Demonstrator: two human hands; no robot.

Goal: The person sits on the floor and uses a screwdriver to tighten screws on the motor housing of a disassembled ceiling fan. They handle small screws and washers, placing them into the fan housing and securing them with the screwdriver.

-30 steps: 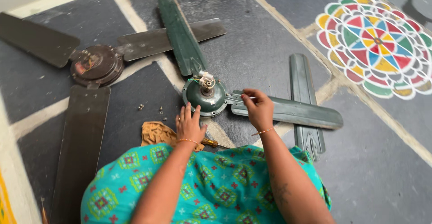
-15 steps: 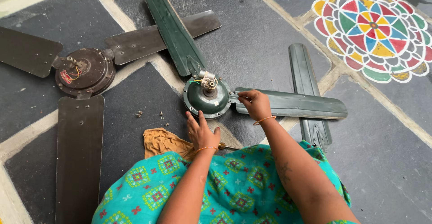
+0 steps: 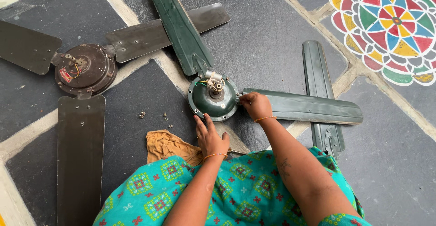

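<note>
Green fan hub (image 3: 213,99) on the floor (image 3: 272,39) before my knees. Left hand (image 3: 210,137) flat, fingers spread against its near rim. Right hand (image 3: 255,104) pinched shut at the blade (image 3: 313,109) joint; what it pinches is hidden. Risks: hub skating under the push, loose screws (image 3: 154,115) scattering.

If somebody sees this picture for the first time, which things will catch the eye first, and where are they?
In the middle lies a green ceiling fan motor, with the left hand at its near rim and the right hand where a green blade joins it. To the left lies a brown ceiling fan with its blades spread on the dark stone floor. At the top right is a bright, many-coloured floor pattern.
</note>
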